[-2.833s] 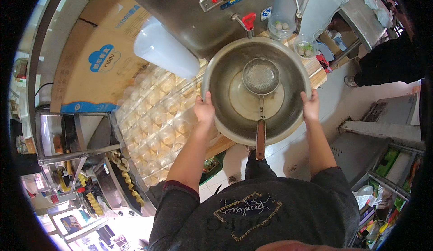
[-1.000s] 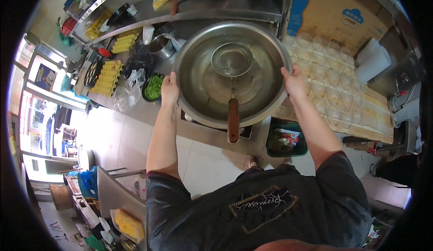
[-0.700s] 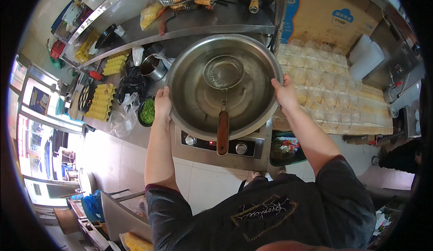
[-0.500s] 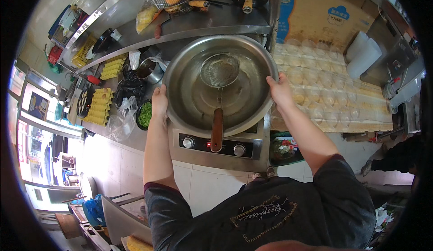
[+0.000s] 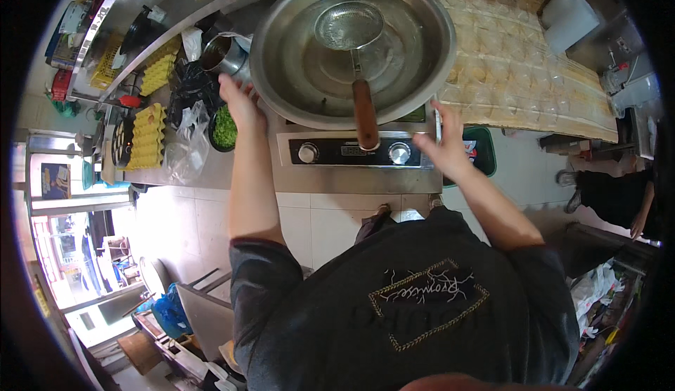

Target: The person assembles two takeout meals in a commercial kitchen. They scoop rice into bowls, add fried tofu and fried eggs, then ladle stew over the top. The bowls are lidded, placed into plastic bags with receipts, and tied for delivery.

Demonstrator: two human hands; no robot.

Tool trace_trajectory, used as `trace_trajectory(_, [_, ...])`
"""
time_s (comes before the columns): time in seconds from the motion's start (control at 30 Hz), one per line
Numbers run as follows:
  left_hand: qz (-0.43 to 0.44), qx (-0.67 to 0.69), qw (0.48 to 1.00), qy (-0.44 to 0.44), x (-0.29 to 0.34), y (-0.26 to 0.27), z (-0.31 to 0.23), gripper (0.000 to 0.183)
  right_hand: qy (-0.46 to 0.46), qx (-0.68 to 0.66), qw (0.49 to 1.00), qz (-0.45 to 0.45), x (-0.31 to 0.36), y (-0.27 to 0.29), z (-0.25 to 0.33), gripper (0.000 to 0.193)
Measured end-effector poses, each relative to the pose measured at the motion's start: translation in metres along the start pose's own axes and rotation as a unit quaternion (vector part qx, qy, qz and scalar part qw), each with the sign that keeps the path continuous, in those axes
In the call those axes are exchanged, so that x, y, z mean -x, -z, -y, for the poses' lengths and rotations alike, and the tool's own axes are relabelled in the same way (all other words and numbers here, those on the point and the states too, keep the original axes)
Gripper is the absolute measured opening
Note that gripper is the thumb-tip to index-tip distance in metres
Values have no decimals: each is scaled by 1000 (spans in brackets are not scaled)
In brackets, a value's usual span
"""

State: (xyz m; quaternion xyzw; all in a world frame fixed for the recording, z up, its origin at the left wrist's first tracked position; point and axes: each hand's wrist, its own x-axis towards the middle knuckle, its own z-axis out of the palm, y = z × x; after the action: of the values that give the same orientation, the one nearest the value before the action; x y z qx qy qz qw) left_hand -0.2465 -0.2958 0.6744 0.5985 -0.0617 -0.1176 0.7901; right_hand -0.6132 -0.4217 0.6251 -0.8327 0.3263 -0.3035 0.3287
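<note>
A wide metal basin (image 5: 295, 103) of water rests on a countertop induction cooker (image 5: 323, 153). Inside lies a wire-mesh strainer (image 5: 349, 27); its wooden handle (image 5: 365, 113) sticks out over the near rim. My left hand (image 5: 244, 108) is off the basin, at its left side, fingers apart and holding nothing. Beside it are a bowl of chopped greens (image 5: 224, 129) and a metal pot (image 5: 225, 55). My right hand (image 5: 446, 143) is at the cooker's right front corner, thumb and fingers apart; whether it touches the cooker I cannot tell.
Yellow egg trays (image 5: 146, 138), a black plastic bag (image 5: 193, 88) and a clear bag (image 5: 188, 155) lie on the left counter. Rows of clear plastic cups (image 5: 492, 74) stand on cardboard at right. Below is a green bin (image 5: 484, 153). Another person's legs (image 5: 608, 193) show far right.
Both hands have let go of the basin's rim; the right came down toward the cooker's front corner. The view has tilted, so the basin appears higher in the picture.
</note>
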Motion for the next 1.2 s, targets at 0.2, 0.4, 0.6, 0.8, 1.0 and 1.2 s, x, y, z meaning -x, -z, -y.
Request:
trace_trajectory(0.2, [-97,-93,989,-53,83,118,41,38,-75,58,995,-20,24,-31,27,91])
trace_trajectory(0.4, [-143,-282,944,88,152,278,143,36,2,201,979,-18,28,-22,52,71])
trace_trajectory(0.6, [-75,-495,844,192,179,389,232,42,88,179,977,70,31,-28,61,21])
trace_trajectory(0.8, [-120,-406,824,376,178,383,219,47,-114,182,975,58,24,-35,66,19])
trace_trajectory(1.0, [-37,-421,812,402,165,358,201,51,-166,271,946,69,19,-37,59,38])
trace_trajectory(1.2, [6,-412,815,408,161,340,197,51,-179,297,935,76,24,-37,52,45])
